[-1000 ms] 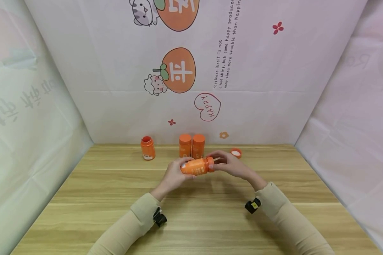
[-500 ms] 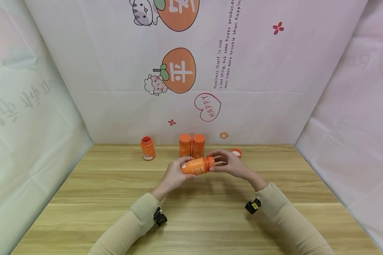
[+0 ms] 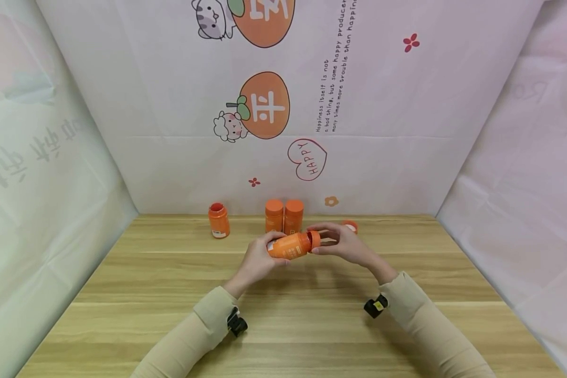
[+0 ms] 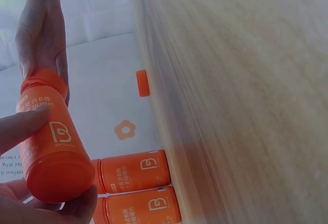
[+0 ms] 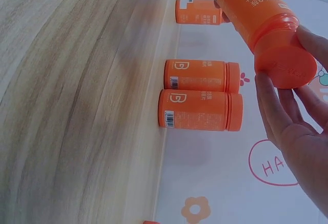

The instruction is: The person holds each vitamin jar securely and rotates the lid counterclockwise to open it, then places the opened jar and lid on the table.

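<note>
An orange bottle [image 3: 288,247] is held nearly on its side above the table, its mouth end toward the right. My left hand [image 3: 258,261] grips its body, thumb on the near side. My right hand [image 3: 345,245] pinches the orange cap [image 5: 286,62] by its rim between thumb and fingers. In the head view the cap sits tilted at the bottle's mouth, with a dark gap showing between them. White lettering and a logo mark the bottle's label in the left wrist view.
Two capped orange bottles [image 3: 274,216] stand side by side at the back. An uncapped orange bottle [image 3: 219,221] stands to their left. A loose orange cap [image 3: 351,226] lies inside up at the back right. A white printed backdrop [image 3: 382,157] rises behind the table.
The cap has come away a little from the bottle's neck toward the right, and my right hand has shifted slightly right with it. My left hand keeps its grip in place.
</note>
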The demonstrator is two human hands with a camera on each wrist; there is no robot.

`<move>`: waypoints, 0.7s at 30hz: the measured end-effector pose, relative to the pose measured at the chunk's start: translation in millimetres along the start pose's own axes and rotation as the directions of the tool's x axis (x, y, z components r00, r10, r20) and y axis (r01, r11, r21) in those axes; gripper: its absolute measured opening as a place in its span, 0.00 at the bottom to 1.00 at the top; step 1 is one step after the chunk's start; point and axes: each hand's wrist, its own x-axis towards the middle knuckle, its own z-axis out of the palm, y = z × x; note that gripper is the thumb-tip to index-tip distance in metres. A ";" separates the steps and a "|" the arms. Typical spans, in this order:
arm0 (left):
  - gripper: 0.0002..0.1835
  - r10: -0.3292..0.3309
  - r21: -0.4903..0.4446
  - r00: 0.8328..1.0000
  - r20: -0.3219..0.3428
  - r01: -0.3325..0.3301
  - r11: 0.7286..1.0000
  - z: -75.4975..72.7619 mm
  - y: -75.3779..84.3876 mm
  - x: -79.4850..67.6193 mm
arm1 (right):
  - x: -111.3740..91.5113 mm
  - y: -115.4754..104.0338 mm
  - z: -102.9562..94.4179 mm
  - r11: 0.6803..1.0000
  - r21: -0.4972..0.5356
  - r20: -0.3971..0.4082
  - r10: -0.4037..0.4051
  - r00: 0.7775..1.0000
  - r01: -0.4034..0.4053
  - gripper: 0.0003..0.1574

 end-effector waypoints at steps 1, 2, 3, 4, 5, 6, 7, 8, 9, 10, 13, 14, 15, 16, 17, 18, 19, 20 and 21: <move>0.30 0.001 0.000 1.000 -0.002 -0.001 1.000 0.2 -0.3 0.0 | -0.1 0.0 -0.1 1.000 -0.005 -0.004 0.003 1.000 -0.003 0.34; 0.30 0.004 0.000 1.000 -0.002 -0.004 1.000 0.3 -0.7 0.0 | 0.0 0.2 -0.2 1.000 -0.012 -0.009 0.006 1.000 -0.006 0.34; 0.30 0.006 -0.001 1.000 -0.004 -0.006 1.000 0.4 -1.0 0.1 | -0.1 0.5 -0.4 1.000 -0.017 -0.013 0.007 1.000 -0.008 0.33; 0.30 0.008 -0.003 1.000 -0.005 -0.008 1.000 0.5 -1.4 0.1 | -0.1 0.7 -0.6 1.000 -0.019 -0.017 0.009 1.000 -0.009 0.33; 0.30 0.010 -0.004 1.000 -0.007 -0.010 1.000 0.5 -1.8 0.2 | -0.1 1.0 -0.8 1.000 -0.017 -0.020 0.009 1.000 -0.009 0.32; 0.30 0.010 -0.006 1.000 -0.010 -0.010 1.000 0.7 -2.3 0.3 | 0.0 1.3 -0.9 1.000 -0.015 -0.022 0.007 1.000 -0.007 0.32; 0.30 0.009 -0.010 1.000 -0.012 -0.009 1.000 0.9 -2.9 0.5 | 0.1 1.7 -1.1 1.000 -0.012 -0.024 0.004 1.000 -0.005 0.32; 0.30 0.009 -0.015 1.000 -0.014 -0.009 1.000 0.9 -3.1 0.5 | 0.2 2.2 -1.3 1.000 -0.006 -0.024 0.001 1.000 -0.001 0.32; 0.30 0.010 -0.016 1.000 -0.014 -0.010 1.000 0.8 -3.4 0.5 | 0.4 2.7 -1.4 1.000 0.001 -0.023 -0.004 1.000 0.004 0.32; 0.30 0.008 -0.016 1.000 -0.014 -0.009 1.000 0.7 -3.6 0.4 | 0.5 3.5 -1.5 1.000 0.006 -0.023 -0.010 1.000 0.010 0.32; 0.30 0.004 -0.018 1.000 -0.010 -0.004 1.000 0.4 -4.3 0.1 | 0.7 4.7 -1.8 1.000 0.013 -0.022 -0.019 1.000 0.019 0.32; 0.30 0.002 -0.019 1.000 -0.008 -0.002 1.000 0.4 -4.5 0.1 | 0.6 4.7 -1.8 1.000 0.015 -0.022 -0.021 1.000 0.021 0.32; 0.29 0.000 -0.020 1.000 -0.007 -0.001 1.000 0.3 -4.5 0.0 | 0.5 4.6 -1.8 1.000 0.016 -0.022 -0.023 0.999 0.023 0.32; 0.29 -0.002 -0.026 1.000 -0.005 0.002 1.000 0.2 -4.4 -0.1 | 0.5 4.5 -1.7 1.000 0.016 -0.022 -0.024 0.999 0.025 0.32; 0.30 0.001 -0.029 1.000 -0.005 -0.001 1.000 0.2 -4.5 -0.2 | 0.6 4.3 -1.6 1.000 0.019 -0.023 -0.024 0.999 0.024 0.31; 0.29 0.003 -0.032 1.000 -0.003 -0.003 0.999 0.2 -4.4 -0.2 | 0.6 4.2 -1.5 0.999 0.021 -0.021 -0.027 0.999 0.027 0.31; 0.29 0.008 -0.033 1.000 -0.002 -0.008 0.999 0.2 -4.4 -0.3 | 0.6 4.4 -1.4 0.999 0.022 -0.020 -0.028 0.999 0.029 0.32; 0.29 0.012 -0.035 1.000 -0.001 -0.012 0.999 0.2 -4.2 -0.4 | 0.6 4.5 -1.2 0.999 0.022 -0.019 -0.032 0.999 0.032 0.32; 0.29 0.014 -0.035 1.000 -0.001 -0.014 0.999 0.2 -4.1 -0.5 | 0.7 4.6 -1.0 0.999 0.023 -0.018 -0.032 0.999 0.033 0.32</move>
